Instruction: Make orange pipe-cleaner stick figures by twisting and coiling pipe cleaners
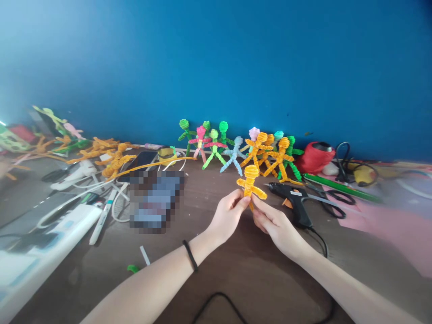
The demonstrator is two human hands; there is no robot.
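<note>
Both hands meet in front of me around an orange pipe cleaner figure (250, 181), held upright with its round coiled head on top and its arms out to the sides. My left hand (231, 213) pinches its lower body between thumb and fingers. From the other side my right hand (272, 220) has its fingers closed on the figure's lower part, by the legs. The fingers hide most of the legs. Behind it stands a row of similar figures: a light blue one (236, 155), a pink and green one (214, 148) and several orange ones (282, 155).
A black glue gun (297, 202) lies right of my hands, its cord running forward. Scissors (332, 198) and pink paper (388, 238) are farther right. Leftward are a phone (157, 200), a marker (103, 218), a white power strip (57, 247) and loose orange figures (116, 162). A blue wall (216, 58) rises behind.
</note>
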